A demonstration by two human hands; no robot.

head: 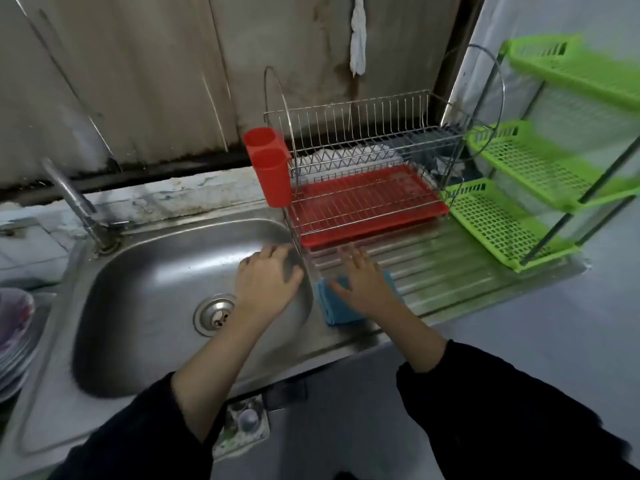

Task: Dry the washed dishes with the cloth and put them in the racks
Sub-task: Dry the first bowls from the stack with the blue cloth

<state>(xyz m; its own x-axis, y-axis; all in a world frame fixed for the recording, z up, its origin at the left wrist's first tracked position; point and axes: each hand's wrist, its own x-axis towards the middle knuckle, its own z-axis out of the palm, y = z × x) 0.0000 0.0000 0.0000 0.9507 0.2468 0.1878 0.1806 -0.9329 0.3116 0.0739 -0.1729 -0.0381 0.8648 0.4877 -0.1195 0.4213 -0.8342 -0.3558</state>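
Both hands are out over the steel counter. The right hand (363, 285) lies flat on the blue cloth (341, 311), fingers straight and spread, nothing pinched. The cloth sits folded on the ribbed drainboard (450, 265), just at 3 o'clock of the sink (156, 271) rim and at 6 o'clock of the wire rack (363, 133). The right fingertips reach past the cloth's far edge toward the rack's foot.

The left hand (266, 282) is over at 9 o'clock of the cloth, fingers loosely spread against the sink's right wall near the rim, holding nothing. The picture is smeared there, so firm contact is hard to call. The two hands are near each other but apart, with the sink rim between them.

The plates (14, 337) are stacked way out at 9 o'clock, at the frame's left edge beside the sink, well apart from both hands.

The wire rack stands upright at 12 o'clock of the hands, with a red tray (370, 216) under its lower tier and a red cup holder (270, 168) hanging on its left end. At 3 o'clock of it is a green rack (512, 230) with three tiers, its bottom shelf resting on the drainboard. The tap (76, 199) leans at 10 o'clock of the sink, and the drain (214, 315) sits at 8 o'clock of the left hand.
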